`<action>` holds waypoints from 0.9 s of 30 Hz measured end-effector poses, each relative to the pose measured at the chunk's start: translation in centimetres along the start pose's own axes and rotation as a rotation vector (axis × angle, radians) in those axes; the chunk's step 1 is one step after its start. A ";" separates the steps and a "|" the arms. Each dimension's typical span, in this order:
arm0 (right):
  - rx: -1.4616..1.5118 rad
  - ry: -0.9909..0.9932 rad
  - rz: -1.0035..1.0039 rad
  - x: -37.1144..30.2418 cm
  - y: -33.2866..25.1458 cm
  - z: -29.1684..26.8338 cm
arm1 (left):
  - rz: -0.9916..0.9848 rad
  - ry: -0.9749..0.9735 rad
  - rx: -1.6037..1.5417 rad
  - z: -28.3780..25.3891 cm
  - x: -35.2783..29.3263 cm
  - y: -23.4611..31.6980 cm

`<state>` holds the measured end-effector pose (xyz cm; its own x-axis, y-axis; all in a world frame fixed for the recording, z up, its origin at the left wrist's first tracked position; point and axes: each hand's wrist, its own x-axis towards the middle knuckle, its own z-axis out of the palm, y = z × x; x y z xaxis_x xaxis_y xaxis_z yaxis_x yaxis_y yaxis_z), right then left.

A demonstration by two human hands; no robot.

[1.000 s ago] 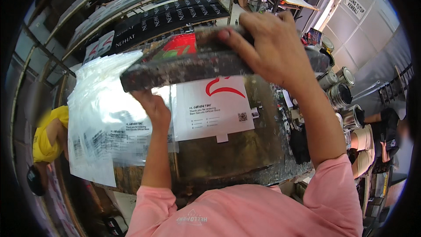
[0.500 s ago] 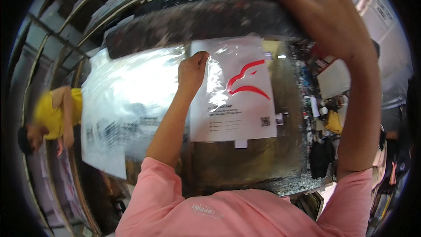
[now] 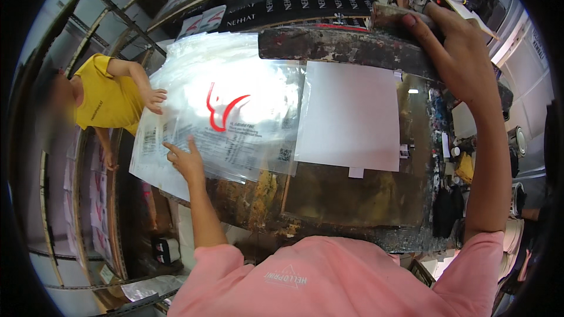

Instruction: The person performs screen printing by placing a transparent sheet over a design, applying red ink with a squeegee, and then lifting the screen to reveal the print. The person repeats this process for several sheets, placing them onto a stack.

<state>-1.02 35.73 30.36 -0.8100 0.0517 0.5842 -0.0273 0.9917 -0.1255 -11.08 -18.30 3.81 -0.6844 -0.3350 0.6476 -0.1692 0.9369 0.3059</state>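
Note:
My right hand (image 3: 455,53) grips the far edge of a dark, paint-stained printing frame (image 3: 346,47) and holds it tilted up at the back of the work plate (image 3: 352,205). Under the frame a blank white sheet (image 3: 349,117) lies flat on the plate. My left hand (image 3: 185,161) rests with fingers spread on the near edge of a clear plastic bag (image 3: 235,111) bearing a red printed mark. That bag lies on a pile of similar bags left of the plate.
A person in a yellow shirt (image 3: 106,97) stands at the left, one hand (image 3: 154,98) on the far side of the bag pile. Metal shelving (image 3: 194,0) with dark boxes runs along the back. Cans and clutter (image 3: 517,141) sit at the right.
The printed bag has slid left off the plate onto the pile with my left hand. A blank white sheet now lies where it was. My right hand keeps the frame raised.

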 end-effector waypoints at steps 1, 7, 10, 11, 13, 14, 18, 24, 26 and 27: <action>0.003 0.078 -0.028 0.1 -0.3 -0.1 | 0.121 0.067 0.142 -1.0 -1.0 0.8; -0.058 0.095 -0.138 1.0 0.3 0.0 | 1.057 -0.805 -0.384 -3.5 -11.7 12.6; -0.057 0.178 -0.226 1.3 1.4 0.1 | 1.071 -0.904 -0.370 -2.7 -15.8 22.1; -0.057 0.097 -0.147 1.3 1.4 0.0 | 1.065 -0.862 -0.476 -2.6 -17.0 24.8; -0.074 0.072 -0.104 1.1 0.8 -0.5 | 1.055 -0.972 -0.495 -2.6 -19.5 29.0; -0.088 0.100 -0.122 1.1 0.0 -1.0 | 1.076 -0.898 -0.523 -2.7 -20.4 30.1; -0.026 -0.166 0.023 2.3 -1.7 -2.9 | 1.131 -0.917 -0.531 -3.4 -22.9 31.4; -0.093 -0.364 0.214 4.4 -4.1 -5.9 | 1.107 -0.911 -0.586 -4.1 -22.3 31.5; -0.084 -0.352 0.192 4.1 -3.7 -5.7 | 1.108 -0.873 -0.660 -4.1 -22.0 31.7; -0.083 -0.357 0.186 3.9 -3.6 -5.7 | 1.101 -0.883 -0.646 -4.0 -21.9 31.6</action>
<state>-0.76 32.99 37.72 -0.9493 0.2018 0.2411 0.1747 0.9761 -0.1289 1.46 18.26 2.09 -0.4866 0.8468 0.2149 0.8452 0.3941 0.3609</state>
